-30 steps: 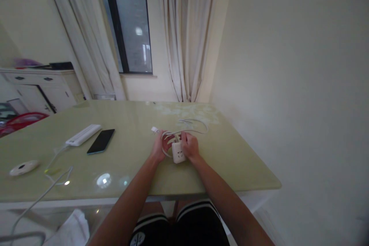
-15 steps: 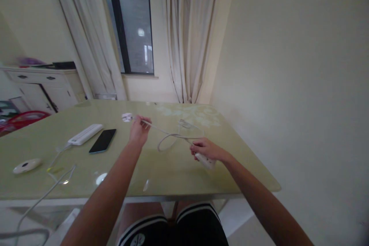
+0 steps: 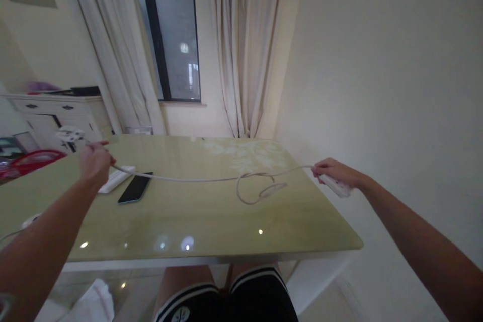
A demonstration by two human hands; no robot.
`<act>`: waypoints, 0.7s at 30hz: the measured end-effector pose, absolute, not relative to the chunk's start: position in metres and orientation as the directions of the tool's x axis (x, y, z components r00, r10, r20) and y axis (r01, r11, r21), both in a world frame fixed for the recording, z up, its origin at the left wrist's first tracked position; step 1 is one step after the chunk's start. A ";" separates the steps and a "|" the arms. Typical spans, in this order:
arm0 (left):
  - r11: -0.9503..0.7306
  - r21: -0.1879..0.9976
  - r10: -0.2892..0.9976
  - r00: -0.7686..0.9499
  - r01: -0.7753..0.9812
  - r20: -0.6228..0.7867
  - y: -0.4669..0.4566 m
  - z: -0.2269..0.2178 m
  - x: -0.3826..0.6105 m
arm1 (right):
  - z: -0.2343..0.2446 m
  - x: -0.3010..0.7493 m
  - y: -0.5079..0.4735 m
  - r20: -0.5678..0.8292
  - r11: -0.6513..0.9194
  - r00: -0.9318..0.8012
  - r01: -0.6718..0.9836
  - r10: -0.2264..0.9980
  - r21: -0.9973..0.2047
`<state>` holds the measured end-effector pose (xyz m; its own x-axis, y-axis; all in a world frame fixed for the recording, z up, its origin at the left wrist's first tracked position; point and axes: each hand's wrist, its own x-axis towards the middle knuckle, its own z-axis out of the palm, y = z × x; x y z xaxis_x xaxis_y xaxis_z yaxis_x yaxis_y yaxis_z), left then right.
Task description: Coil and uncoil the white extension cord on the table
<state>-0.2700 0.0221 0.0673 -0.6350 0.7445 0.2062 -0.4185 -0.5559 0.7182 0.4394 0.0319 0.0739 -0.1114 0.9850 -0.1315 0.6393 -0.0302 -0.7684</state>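
My left hand (image 3: 94, 160) is closed round the plug end of a white cable (image 3: 196, 179), far out to the left above the table; the white plug (image 3: 70, 135) sticks out beyond my fingers. My right hand (image 3: 332, 170) is closed on a small white socket block (image 3: 337, 187), held past the table's right edge. The cable stretches between both hands, with a loose loop (image 3: 256, 188) resting on the green glass table (image 3: 211, 216).
A black phone (image 3: 135, 187) and a white power strip (image 3: 116, 178) lie on the table's left part. A white round object sits at the far left edge. A white cabinet (image 3: 56, 110) and curtains stand behind; a wall runs along the right.
Both hands have moved apart, left hand further left with the plug and right hand further right with the socket block. The coiled cable has been drawn out nearly straight.
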 end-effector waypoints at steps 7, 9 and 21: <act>-0.656 0.736 0.676 -0.303 0.170 0.672 0.048 0.111 -0.132 | 0.101 0.293 0.109 0.127 0.113 0.158 0.095 0.979 -0.989; -0.570 0.811 0.779 -0.228 0.133 0.585 0.055 0.094 -0.090 | 0.080 0.255 0.113 0.078 0.072 0.100 0.064 0.992 -0.995; -0.367 0.905 0.918 -0.244 -0.215 0.314 0.055 -0.078 0.034 | -0.101 0.157 0.076 -0.013 -0.012 -0.308 0.006 0.951 -1.000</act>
<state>0.0341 0.0546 -0.0784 -0.2437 0.9177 0.3137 -0.2150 -0.3665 0.9052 0.1569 0.0760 -0.1014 -0.3080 0.9513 -0.0134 0.0057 -0.0122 -0.9999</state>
